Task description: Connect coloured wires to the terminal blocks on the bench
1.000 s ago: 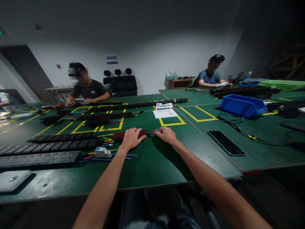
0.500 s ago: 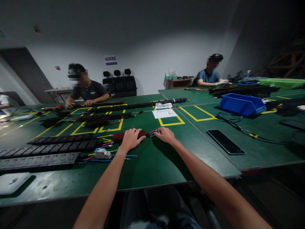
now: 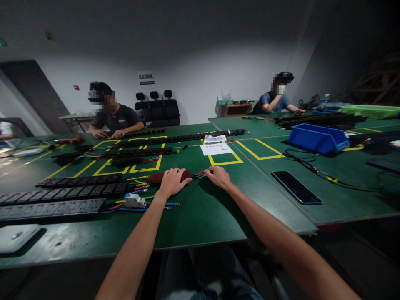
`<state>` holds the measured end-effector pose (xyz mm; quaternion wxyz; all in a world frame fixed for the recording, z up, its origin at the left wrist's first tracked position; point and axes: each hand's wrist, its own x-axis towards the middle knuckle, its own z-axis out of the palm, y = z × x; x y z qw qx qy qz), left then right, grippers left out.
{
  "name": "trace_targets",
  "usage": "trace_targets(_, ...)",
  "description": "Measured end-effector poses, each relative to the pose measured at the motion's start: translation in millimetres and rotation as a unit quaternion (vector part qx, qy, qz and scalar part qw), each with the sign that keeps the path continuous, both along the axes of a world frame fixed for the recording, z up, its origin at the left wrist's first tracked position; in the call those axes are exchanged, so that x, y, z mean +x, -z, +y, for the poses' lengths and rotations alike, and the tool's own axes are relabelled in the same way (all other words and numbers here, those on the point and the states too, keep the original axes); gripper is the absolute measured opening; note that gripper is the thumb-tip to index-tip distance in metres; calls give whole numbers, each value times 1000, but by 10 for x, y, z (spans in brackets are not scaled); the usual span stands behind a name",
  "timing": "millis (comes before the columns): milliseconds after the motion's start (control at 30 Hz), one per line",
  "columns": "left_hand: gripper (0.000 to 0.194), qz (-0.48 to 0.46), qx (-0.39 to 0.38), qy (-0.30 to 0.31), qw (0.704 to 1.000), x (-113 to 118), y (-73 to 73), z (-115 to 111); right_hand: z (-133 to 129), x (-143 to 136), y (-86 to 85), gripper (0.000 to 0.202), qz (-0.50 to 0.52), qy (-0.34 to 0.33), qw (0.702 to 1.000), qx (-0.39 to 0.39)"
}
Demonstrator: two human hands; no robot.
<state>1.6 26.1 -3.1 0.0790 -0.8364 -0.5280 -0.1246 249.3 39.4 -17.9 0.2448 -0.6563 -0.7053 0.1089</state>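
My left hand (image 3: 172, 182) lies over a dark red socket strip (image 3: 155, 179), fingers wrapped across its far side and thumb along its near end. Short coloured wires (image 3: 197, 175) come out of the strip's right end. Their tips run into my right hand (image 3: 218, 176), whose fingers are pinched around them; the ends are hidden there. Yellow wires (image 3: 139, 180) leave the strip's left end. Left of my left hand, a white circuit breaker (image 3: 134, 201) with blue, red and yellow leads rests beside a grey socket strip (image 3: 62, 209).
A phone (image 3: 296, 187) lies to the right, near black cables (image 3: 315, 167) and a blue bin (image 3: 317, 138). A paper sheet (image 3: 216, 149) lies ahead. A white device (image 3: 18, 238) sits at the front left. Two people work across the green table (image 3: 193, 225).
My left hand stays on the strip; my right hand shifts only slightly on the wires. The co-worker at the far right has raised a gloved hand to the face.
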Motion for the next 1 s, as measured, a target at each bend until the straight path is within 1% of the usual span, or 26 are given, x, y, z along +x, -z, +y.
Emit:
trace_targets(200,68,0,-5,-1,1000,5,-18,-13,-15,18,9,50,17,-19,1000,9)
trace_targets(367,67,0,-11,-3,1000,7,-19,-12,-35,0,30,51,15,-21,1000,14)
trace_targets(533,69,-2,-13,-3,1000,5,-20,-12,-42,-6,16,54,11,-20,1000,14)
trace_targets(633,69,-3,-11,-1,1000,2,-19,-9,-50,-10,8,51,5,-20,1000,13)
trace_targets(800,69,-9,-12,0,1000,0,-13,-2,-48,-17,22,41,-15,-11,1000,10)
trace_targets(1000,69,0,-5,-2,1000,3,-8,-4,-54,-18,15,42,-22,-12,1000,12)
